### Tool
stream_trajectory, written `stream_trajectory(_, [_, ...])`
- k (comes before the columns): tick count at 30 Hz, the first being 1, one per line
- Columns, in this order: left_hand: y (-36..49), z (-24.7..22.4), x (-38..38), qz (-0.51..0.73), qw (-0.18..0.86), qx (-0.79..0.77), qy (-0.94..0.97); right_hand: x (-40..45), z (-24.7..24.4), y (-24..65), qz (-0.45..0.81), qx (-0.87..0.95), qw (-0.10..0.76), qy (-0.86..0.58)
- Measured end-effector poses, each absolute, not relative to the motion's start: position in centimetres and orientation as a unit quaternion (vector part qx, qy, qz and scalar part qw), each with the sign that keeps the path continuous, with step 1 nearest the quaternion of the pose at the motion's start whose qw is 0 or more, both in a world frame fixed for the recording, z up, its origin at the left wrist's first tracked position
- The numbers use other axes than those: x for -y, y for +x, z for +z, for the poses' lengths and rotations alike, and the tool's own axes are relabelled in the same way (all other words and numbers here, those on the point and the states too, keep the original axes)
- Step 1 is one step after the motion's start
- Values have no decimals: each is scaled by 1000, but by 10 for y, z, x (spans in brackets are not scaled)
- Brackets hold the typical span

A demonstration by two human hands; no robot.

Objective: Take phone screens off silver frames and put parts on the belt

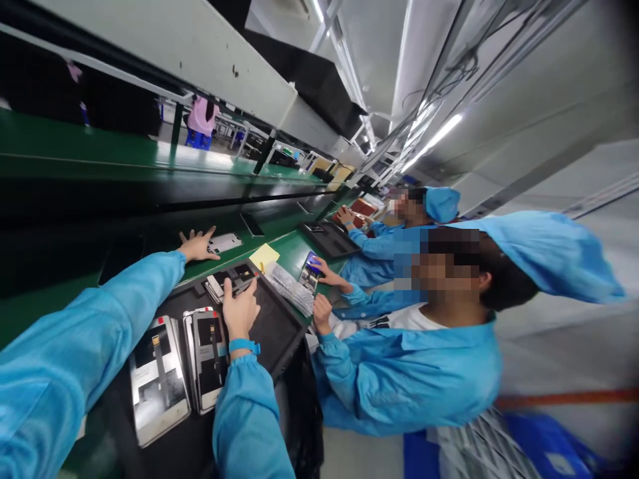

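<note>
- Right now, the left hand lies open on the green assembly bench, fingers spread and pressing on nothing; a white smartphone sits just beside its fingertips.
- The right hand, with a blue wristband, is over the black tray, its fingers on a dark phone at the tray's far end. Whether it is gripping that phone, I can't tell.
- Behind the right hand, two silver-framed phones lie side by side in the tray.
- Just past the right hand, off the tray, are a yellow sticky note and a bubble-wrap packet.
- Beside the tray, a co-worker in a blue smock holds a lit phone.
- Further along the bench, another co-worker's hands work beyond a second black tray.
</note>
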State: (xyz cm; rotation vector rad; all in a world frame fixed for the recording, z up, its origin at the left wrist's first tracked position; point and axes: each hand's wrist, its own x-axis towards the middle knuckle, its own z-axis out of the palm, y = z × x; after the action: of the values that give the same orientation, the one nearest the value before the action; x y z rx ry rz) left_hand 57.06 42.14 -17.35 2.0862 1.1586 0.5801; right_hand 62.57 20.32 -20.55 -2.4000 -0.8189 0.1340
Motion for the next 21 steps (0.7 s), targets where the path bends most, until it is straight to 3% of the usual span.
stream_trajectory(4, [565, -173, -420, 257, 377, -390, 800, -204, -210, 630, 53, 312, 304, -898])
stream_trajectory(9, [511, -131, -408, 387, 423, -363, 735, -203, -209, 636, 77, 300, 359, -881])
stream_trajectory(16, [351, -56, -347, 573, 513, -354, 532, -202, -202, 643, 94, 240, 488, -834])
stream_trajectory(21, [220, -33, -284, 646, 557, -394, 343, -199, -181, 625, 108, 236, 552, -793])
